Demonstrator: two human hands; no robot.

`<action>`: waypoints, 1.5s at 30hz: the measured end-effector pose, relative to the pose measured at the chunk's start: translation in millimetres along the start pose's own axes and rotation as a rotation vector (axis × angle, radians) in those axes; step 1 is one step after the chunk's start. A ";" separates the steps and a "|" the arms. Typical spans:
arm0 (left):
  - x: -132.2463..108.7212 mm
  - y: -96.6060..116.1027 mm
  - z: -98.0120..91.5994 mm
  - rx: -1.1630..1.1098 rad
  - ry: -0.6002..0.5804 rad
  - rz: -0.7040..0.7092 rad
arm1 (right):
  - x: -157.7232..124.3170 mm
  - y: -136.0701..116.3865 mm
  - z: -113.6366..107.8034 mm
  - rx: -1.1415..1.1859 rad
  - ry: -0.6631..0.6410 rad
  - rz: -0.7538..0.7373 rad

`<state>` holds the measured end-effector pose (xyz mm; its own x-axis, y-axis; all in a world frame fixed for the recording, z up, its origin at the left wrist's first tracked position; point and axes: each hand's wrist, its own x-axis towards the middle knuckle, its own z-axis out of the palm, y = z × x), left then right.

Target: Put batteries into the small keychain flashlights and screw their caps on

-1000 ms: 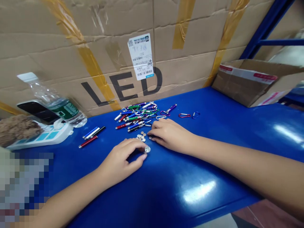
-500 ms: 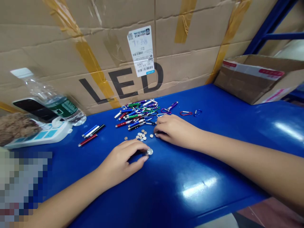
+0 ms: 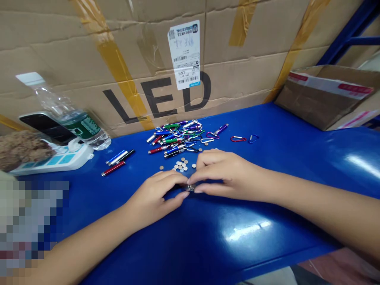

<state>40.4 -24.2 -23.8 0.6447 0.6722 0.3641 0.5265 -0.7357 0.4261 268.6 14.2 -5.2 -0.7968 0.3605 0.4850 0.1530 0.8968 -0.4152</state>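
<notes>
My left hand is closed in a pinch round a short stack of silver button cells, held just above the blue table. My right hand meets it there, thumb and fingertips pinched at the stack's near end; its fingers partly hide what they grip. Just beyond both hands lie several loose button cells, scattered flat. Behind these is a heap of small metal keychain lights in red, blue, green, purple and black, some with carabiner clips.
Left of the heap lie several coloured metal tubes. A power strip, a phone and a tilted water bottle are at the far left. Two loose carabiners lie right; an open carton stands farther right. A large cardboard box backs the table.
My right hand has moved from the loose button cells toward me and left, onto the stack in my left hand. The left hand stays pinched. The view has shifted slightly.
</notes>
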 end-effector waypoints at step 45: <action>-3.4 -1.4 1.6 0.059 -0.005 -0.033 | 2.2 -3.2 3.8 -0.024 -0.035 0.011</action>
<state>38.4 -25.5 -27.0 0.6292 0.6958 0.3463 0.5790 -0.7169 0.3884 264.1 11.1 -5.7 -0.8146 0.3616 0.4534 0.1757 0.8990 -0.4012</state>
